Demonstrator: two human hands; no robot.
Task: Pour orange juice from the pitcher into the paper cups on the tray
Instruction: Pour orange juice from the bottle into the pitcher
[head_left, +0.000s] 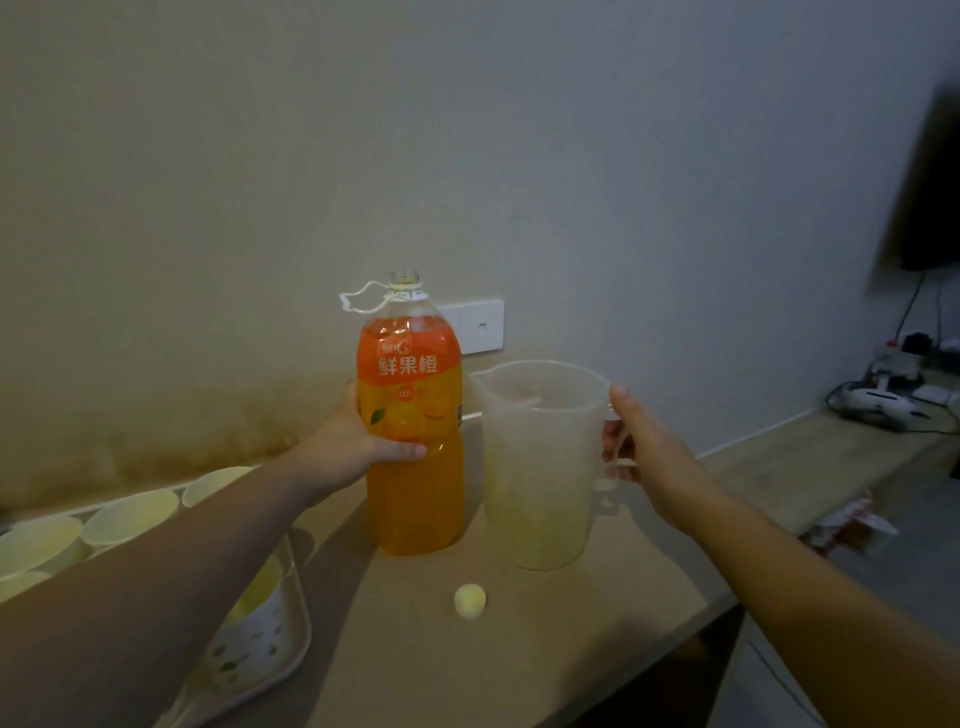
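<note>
Centre-right of the frame, the translucent frosted plastic pitcher (537, 467) stands upright on the pale wooden tabletop (545, 649), right hand (641, 447) curled round its handle. Just beside it, the left hand (363, 441) grips the uncapped clear bottle of orange juice (413, 441). A small round pale cap (470, 601) lies in front. Lower left, cream paper cups (132, 514) sit on a smooth beige tray (298, 623).

One head-worn wide-angle camera looks forward and slightly down from close above the wooden counter (545, 639), facing the wall (467, 156) behind it.
</note>
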